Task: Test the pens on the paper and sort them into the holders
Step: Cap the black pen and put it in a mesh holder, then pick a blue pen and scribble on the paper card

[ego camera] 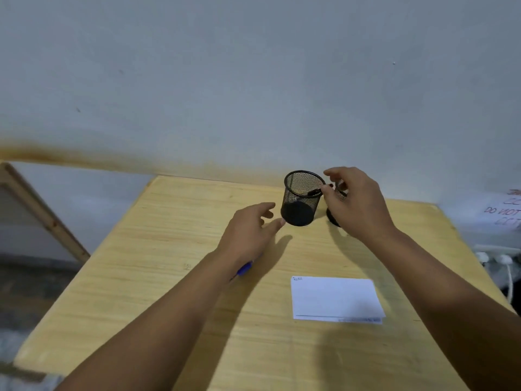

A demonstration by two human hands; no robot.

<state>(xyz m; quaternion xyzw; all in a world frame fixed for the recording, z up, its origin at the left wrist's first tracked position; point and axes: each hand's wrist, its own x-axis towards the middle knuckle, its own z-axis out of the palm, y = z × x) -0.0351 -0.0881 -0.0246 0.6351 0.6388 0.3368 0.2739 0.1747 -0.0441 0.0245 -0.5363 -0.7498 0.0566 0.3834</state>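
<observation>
A black mesh holder (301, 199) stands at the far side of the wooden table (158, 249). My right hand (356, 204) pinches a black pen (315, 192) whose end pokes over that holder's rim. A second black holder (334, 217) is mostly hidden behind this hand. My left hand (251, 230) reaches toward the first holder with relaxed fingers, its thumb tip by the holder's base. A blue pen (244, 268) lies on the table, partly under my left wrist. The white paper (335, 299) lies nearer to me on the right, with a small scribble in its top left corner.
A white power strip with plugs (496, 259) sits beyond the table's right edge. A paper sign with red lettering (504, 213) hangs on the wall at right. A wooden frame (42, 210) leans at the left. The wall runs right behind the table.
</observation>
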